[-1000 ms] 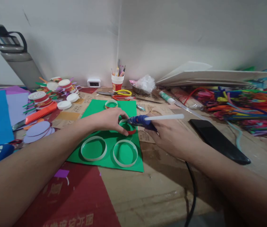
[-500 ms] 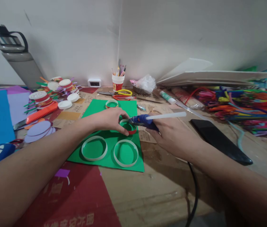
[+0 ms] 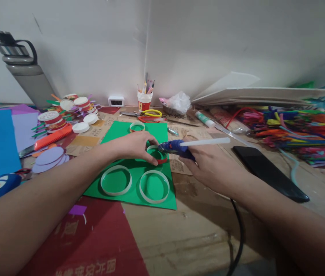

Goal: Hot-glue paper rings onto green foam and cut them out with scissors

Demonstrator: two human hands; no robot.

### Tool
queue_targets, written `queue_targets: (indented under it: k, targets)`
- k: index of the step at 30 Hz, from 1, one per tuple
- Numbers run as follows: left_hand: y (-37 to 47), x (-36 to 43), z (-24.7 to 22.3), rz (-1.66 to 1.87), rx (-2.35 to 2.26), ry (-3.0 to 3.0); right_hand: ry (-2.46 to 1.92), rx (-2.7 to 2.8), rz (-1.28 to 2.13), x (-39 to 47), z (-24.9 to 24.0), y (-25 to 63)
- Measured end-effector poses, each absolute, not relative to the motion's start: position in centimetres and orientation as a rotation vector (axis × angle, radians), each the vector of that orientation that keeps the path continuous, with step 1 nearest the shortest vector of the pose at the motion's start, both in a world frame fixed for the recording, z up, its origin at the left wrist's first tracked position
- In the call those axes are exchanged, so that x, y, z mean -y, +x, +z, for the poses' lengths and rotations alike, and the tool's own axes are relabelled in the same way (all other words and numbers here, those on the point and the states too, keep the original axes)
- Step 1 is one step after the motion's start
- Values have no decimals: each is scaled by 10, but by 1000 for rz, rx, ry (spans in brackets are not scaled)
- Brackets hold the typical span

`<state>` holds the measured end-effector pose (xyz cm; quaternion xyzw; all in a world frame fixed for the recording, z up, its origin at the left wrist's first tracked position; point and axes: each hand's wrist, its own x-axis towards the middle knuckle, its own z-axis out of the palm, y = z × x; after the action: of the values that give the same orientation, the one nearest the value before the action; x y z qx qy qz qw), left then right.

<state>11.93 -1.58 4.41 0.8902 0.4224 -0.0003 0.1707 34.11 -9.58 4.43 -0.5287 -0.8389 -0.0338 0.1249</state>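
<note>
A green sheet (image 3: 135,163) lies on the table and bears several rings. My left hand (image 3: 139,145) curves its thumb and fingers around a red-and-white paper ring (image 3: 161,161) near the sheet's right edge, gripping its left side. In my right hand (image 3: 205,157) is a blue hot glue gun (image 3: 175,146) with a white glue stick (image 3: 205,142) sticking out of its back; its nozzle points at that ring's inner side. Two white rings, one at left (image 3: 130,184) and one at right (image 3: 168,188), sit on the nearer part. Another ring (image 3: 137,129) stands behind my left hand.
A black phone (image 3: 268,172) lies right of my right hand, and a black cord (image 3: 240,237) hangs down nearby. Pipe cleaners (image 3: 303,130) pile up at far right. Scissors (image 3: 150,113), a cup of pens (image 3: 145,100), an orange cutter (image 3: 53,137) and purple discs (image 3: 48,159) lie around the sheet.
The whole view has shifted slightly. Both hands, the glue gun and the ring keep nearly the same places relative to one another.
</note>
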Motion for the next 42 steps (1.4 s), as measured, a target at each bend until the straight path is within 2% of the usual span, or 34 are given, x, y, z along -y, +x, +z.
queue_targets:
  k: [42]
  targets:
    - [120,17,46,0,-1194,2529,-1531,2444,-101,95,41,341]
